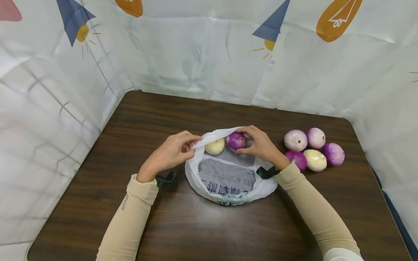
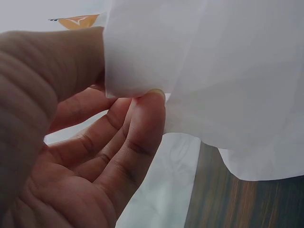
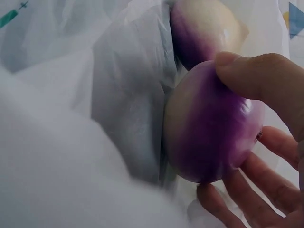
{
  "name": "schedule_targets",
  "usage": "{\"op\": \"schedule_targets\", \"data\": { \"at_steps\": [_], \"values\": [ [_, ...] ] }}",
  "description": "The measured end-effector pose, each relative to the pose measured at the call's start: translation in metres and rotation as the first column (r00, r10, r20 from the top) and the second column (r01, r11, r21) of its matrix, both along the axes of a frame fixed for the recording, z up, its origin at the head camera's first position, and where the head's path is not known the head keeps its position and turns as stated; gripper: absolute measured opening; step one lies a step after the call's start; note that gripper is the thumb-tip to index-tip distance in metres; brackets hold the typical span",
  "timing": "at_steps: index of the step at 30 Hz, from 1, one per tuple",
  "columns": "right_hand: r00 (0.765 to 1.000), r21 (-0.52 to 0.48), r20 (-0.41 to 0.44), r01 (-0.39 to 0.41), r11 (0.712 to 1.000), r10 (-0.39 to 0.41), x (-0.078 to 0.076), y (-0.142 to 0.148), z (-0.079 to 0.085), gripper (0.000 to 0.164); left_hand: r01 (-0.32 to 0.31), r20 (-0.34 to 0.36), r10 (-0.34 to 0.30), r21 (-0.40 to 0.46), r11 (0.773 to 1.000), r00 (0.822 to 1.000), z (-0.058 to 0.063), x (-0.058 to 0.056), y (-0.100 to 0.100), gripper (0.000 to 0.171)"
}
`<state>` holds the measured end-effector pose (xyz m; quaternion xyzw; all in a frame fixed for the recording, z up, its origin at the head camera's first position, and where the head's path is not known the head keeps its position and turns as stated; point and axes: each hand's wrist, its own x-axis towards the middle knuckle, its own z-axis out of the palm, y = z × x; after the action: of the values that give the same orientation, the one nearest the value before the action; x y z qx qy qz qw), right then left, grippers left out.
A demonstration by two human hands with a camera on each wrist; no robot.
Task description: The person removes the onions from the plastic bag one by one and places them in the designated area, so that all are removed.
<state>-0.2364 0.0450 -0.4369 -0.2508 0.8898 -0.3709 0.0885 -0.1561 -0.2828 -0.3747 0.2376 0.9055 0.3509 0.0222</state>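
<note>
A white plastic bag (image 1: 232, 199) lies on the table with its mouth spread wide and printed lettering on its inner side. My left hand (image 1: 171, 150) pinches the bag's rim at the left; the left wrist view shows thumb and fingers on the white plastic (image 2: 147, 47). Inside the bag mouth my right hand (image 1: 261, 145) grips a purple onion (image 1: 236, 141), thumb on one side and fingers on the other. In the right wrist view that onion (image 3: 213, 123) sits against a second onion (image 3: 206, 28), pale yellow on top (image 1: 215, 146) in the head view.
Several onions (image 1: 315, 160) in white, yellow and purple cluster on the right of the brown wooden table (image 1: 156, 119), beside my right forearm. A printed white sheet (image 1: 209, 58) hangs behind the table and along its sides. Dark bands (image 1: 166, 179) sit at both wrists.
</note>
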Motion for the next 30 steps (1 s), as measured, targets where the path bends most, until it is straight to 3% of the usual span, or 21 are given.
{"op": "schedule_targets", "data": {
  "at_steps": [11, 30],
  "values": [
    [1.000, 0.012, 0.013, -0.015, 1.000, 0.014, 0.003, -0.001, 0.001, 0.076, -0.001, -0.012, 0.001, 0.002, 1.000, 1.000, 0.001, 0.001, -0.001, 0.040],
    [0.998, -0.088, -0.001, -0.061, 0.994, 0.061, 0.018, 0.003, -0.001, 0.070, -0.001, -0.020, 0.001, -0.010, 1.000, 1.000, 0.002, 0.002, 0.000, 0.040]
  ]
}}
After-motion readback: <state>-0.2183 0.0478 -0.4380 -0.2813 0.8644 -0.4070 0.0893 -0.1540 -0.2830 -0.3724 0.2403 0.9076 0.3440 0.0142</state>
